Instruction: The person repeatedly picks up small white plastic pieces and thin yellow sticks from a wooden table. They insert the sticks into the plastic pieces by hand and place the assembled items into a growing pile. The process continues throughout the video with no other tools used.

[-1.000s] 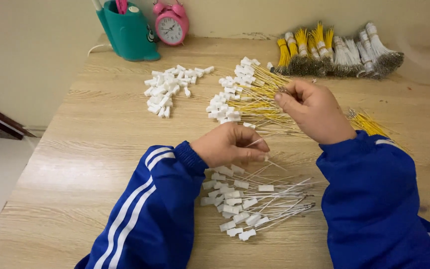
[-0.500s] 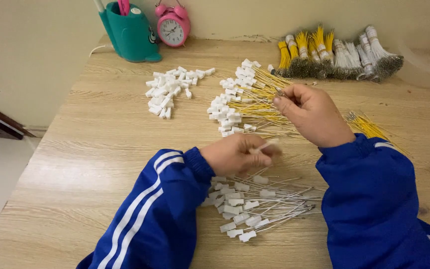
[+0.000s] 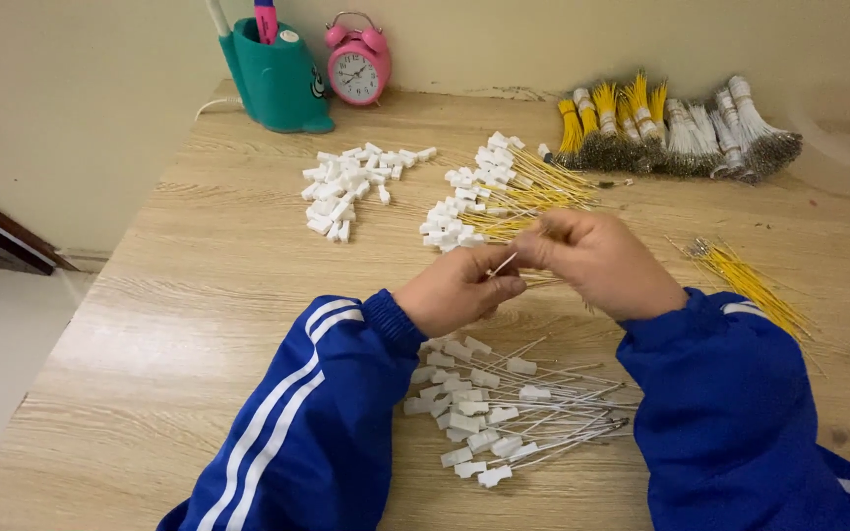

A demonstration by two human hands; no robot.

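Note:
My left hand (image 3: 459, 290) and my right hand (image 3: 597, 261) meet over the middle of the wooden table (image 3: 179, 295). Between their fingertips they pinch a thin white wire (image 3: 502, 264); a small white connector in the left fingers is mostly hidden. Just beyond the hands lies a pile of yellow wires with white connectors (image 3: 489, 197). Below the hands, between my blue sleeves, lies a pile of white wires with white connectors (image 3: 504, 413). A heap of loose white connectors (image 3: 346, 187) sits farther left.
Bundles of yellow and white wires (image 3: 671, 128) lie at the back right. Loose yellow wires (image 3: 750, 280) lie right of my right hand. A teal pen holder (image 3: 273, 79) and a pink alarm clock (image 3: 357, 64) stand at the back. A clear bowl (image 3: 843, 162) sits far right.
My right hand came down from the yellow pile toward my left hand. The left hand lifted slightly, and both now pinch the same wire.

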